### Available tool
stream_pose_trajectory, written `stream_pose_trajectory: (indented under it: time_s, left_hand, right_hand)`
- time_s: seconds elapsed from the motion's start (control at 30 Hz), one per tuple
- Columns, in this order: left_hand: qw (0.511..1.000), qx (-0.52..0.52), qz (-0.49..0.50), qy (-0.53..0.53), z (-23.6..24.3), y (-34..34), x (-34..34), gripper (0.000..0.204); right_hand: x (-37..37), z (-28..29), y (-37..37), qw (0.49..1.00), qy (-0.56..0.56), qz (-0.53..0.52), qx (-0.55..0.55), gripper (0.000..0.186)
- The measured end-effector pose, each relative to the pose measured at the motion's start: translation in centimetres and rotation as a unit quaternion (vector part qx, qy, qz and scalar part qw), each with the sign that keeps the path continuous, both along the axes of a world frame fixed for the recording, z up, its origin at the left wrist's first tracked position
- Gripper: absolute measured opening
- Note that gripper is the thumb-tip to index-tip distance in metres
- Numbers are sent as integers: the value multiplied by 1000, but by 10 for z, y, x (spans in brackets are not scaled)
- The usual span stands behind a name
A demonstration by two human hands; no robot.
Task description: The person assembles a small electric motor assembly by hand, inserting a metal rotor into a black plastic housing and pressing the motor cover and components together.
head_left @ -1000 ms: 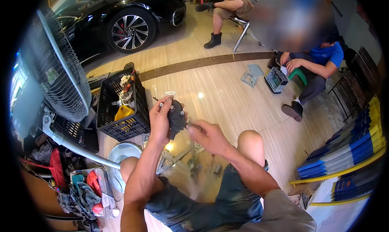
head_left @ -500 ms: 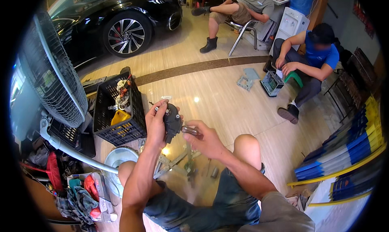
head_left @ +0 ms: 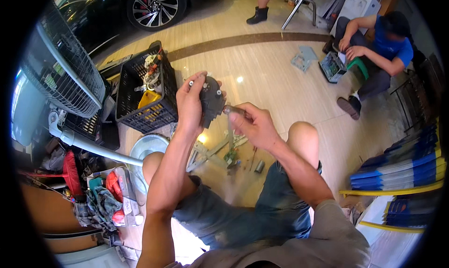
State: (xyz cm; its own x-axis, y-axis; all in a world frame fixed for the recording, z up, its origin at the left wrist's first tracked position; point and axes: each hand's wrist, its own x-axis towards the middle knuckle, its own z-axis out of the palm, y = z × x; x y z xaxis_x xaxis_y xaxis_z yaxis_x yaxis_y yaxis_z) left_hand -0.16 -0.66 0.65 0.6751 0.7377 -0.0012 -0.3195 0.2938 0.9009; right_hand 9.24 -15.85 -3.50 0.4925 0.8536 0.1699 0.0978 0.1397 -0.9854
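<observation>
My left hand (head_left: 189,106) is closed round a black plastic housing (head_left: 212,98) with a rounded top and small metal posts, held up in front of me. Just right of its lower edge, my right hand (head_left: 256,125) pinches a shiny metal cylinder (head_left: 235,110), pointing it at the housing. I cannot tell whether the two touch. On the floor below lie flat metal brackets (head_left: 202,156), a green circuit board (head_left: 230,157), a thin screwdriver (head_left: 253,158) and a short grey metal cylinder (head_left: 259,167).
A black plastic crate (head_left: 146,116) of parts stands left, beside a standing fan (head_left: 70,66) and a pale basin (head_left: 149,146). At right, a seated person (head_left: 374,52) handles an opened metal box (head_left: 332,67). A car wheel (head_left: 156,7) and stacked blue-yellow packages (head_left: 397,169) flank the area.
The view has tipped downward, so the car and the people sit higher in it. Both hands keep their grips, with the metal cylinder still beside the housing.
</observation>
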Motion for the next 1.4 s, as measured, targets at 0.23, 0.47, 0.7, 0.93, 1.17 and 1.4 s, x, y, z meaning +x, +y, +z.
stream_pose_trajectory:
  time_s: [0.23,0.47,0.7,0.93,1.17,1.4]
  left_hand:
    - [1000,-12,-9,7,-13,-4,-7,29]
    - [996,-86,1,22,-36,-12,-15,33]
    - [998,-39,-15,48,-26,-9,-19,36]
    - [997,-81,-6,7,-31,1,-10,34]
    - [995,-77,-55,44,-30,3,-8,31]
    - [990,-105,-65,67,-33,0,4,35]
  right_hand:
    - [-1,-4,1,999,-22,20,-20,31]
    - [4,-10,2,994,-63,42,-74,30]
    - [11,5,3,978,145,77,-131,36]
    - [4,-5,1,995,88,54,6,34]
    - [10,-2,-4,996,64,41,-51,28]
    - [14,1,-11,999,41,-7,0,27]
